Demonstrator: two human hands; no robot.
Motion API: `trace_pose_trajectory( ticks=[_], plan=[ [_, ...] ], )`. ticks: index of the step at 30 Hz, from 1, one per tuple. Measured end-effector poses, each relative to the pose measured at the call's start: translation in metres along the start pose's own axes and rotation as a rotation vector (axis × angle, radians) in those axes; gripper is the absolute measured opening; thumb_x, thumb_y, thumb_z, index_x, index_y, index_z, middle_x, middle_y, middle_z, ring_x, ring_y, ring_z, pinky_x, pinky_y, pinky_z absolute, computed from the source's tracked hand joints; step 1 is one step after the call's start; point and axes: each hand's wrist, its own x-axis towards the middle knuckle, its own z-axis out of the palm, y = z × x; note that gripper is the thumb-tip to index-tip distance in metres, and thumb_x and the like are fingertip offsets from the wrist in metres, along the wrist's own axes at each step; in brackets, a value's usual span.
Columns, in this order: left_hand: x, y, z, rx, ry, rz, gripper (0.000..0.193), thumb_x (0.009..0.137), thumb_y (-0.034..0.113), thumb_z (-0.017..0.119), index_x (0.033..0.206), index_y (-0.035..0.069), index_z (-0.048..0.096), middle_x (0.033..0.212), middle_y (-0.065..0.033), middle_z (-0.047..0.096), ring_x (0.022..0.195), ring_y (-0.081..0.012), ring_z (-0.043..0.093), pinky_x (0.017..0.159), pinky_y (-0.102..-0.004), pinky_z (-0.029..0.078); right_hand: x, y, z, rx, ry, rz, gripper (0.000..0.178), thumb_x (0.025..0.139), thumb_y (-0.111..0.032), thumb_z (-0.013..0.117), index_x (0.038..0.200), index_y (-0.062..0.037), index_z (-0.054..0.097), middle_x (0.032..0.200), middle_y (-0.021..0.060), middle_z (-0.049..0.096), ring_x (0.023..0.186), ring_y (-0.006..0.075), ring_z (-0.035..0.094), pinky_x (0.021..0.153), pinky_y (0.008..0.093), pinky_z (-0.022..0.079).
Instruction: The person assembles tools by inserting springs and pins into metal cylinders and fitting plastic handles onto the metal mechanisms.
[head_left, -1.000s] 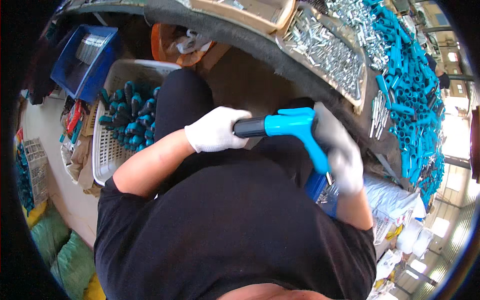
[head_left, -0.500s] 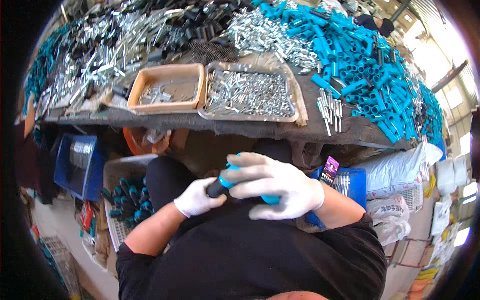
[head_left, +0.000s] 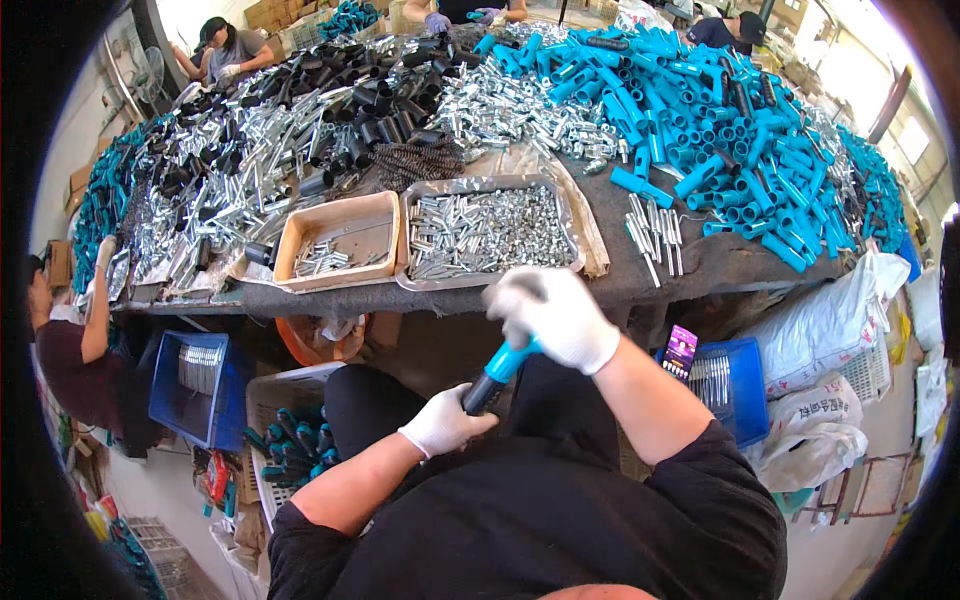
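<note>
In front of my lap, a teal and black tubular handle (head_left: 505, 362) slants up and to the right. My left hand (head_left: 446, 421), in a white glove, is closed round its black lower part. White-gloved too, my right hand (head_left: 562, 318) is at the handle's teal upper end, fingers curled and a little blurred. What lies inside those fingers is hidden. Just beyond, on the bench, a grey tray (head_left: 590, 262) contains small metal pins and fittings. An orange-tan tray (head_left: 340, 279) beside it has a few metal pins.
Teal tubes (head_left: 740, 190) are heaped at the right of the bench, near several metal rods (head_left: 655, 238). Metal and black parts (head_left: 270, 150) cover the left. Below are a blue bin (head_left: 180, 405), a crate of handles (head_left: 262, 400) and another blue bin (head_left: 745, 425). Co-workers are around the bench.
My right hand has moved up and away from my body, and its fingers have curled. The handle now tilts more upright, with more teal showing. The view has shifted, showing more co-workers.
</note>
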Motion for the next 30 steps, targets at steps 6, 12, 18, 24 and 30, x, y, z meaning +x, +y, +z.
trace_pose_trajectory(
  ticks=[6, 12, 18, 24, 30],
  plan=[
    [-0.035, 0.053, -0.054, -0.606, -0.351, 0.381, 0.060, 0.095, 0.029, 0.052, 0.140, -0.003, 0.028, 0.093, -0.0203, 0.062, 0.080, -0.0272, 0.065, 0.074, -0.0367, 0.054, -0.014, 0.040, -0.067, 0.754, 0.264, 0.025, 0.042, 0.097, -0.040, 0.045, 0.085, -0.0022, 0.057, 0.054, 0.0051, 0.049, 0.051, 0.0236, 0.054, 0.062, 0.0410, 0.049],
    [-0.026, 0.026, -0.053, -0.600, 0.175, 0.431, 0.042, 0.081, 0.016, 0.068, 0.116, -0.002, 0.054, 0.097, -0.0135, 0.061, 0.085, -0.0191, 0.062, 0.078, -0.0326, 0.049, -0.024, 0.057, -0.049, 0.597, 0.164, -0.007, 0.034, 0.095, -0.033, 0.051, 0.090, 0.0005, 0.059, 0.069, 0.0066, 0.058, 0.066, 0.0198, 0.058, 0.070, 0.0346, 0.049],
    [0.000, 0.012, -0.060, -0.435, 0.469, 0.679, 0.007, 0.071, 0.003, 0.065, 0.077, 0.004, 0.060, 0.083, -0.0108, 0.059, 0.075, -0.0209, 0.057, 0.068, -0.0311, 0.044, 0.116, 0.023, -0.147, -0.701, 0.410, -0.297, 0.020, 0.085, -0.015, 0.059, 0.101, -0.0076, 0.068, 0.099, 0.0097, 0.068, 0.092, 0.0222, 0.064, 0.084, 0.0333, 0.050],
    [0.011, 0.020, -0.052, -0.279, 0.497, 0.204, 0.010, 0.073, 0.001, 0.068, 0.073, 0.004, 0.059, 0.067, -0.0027, 0.059, 0.061, -0.0115, 0.056, 0.058, -0.0260, 0.044, 0.235, 0.054, -0.245, -1.585, 0.309, 0.009, 0.033, 0.089, -0.009, 0.044, 0.116, -0.0172, 0.061, 0.110, 0.0152, 0.061, 0.103, 0.0318, 0.060, 0.089, 0.0414, 0.049],
    [0.027, -0.004, -0.058, -0.313, 0.275, 0.245, 0.035, 0.077, 0.023, 0.077, 0.101, 0.004, 0.059, 0.081, -0.0046, 0.059, 0.073, -0.0139, 0.056, 0.070, -0.0287, 0.047, 0.259, 0.064, -0.275, -1.628, 0.190, -0.105, 0.032, 0.087, -0.009, 0.045, 0.118, -0.0095, 0.053, 0.111, 0.0173, 0.059, 0.103, 0.0331, 0.060, 0.087, 0.0417, 0.048]
  ],
)
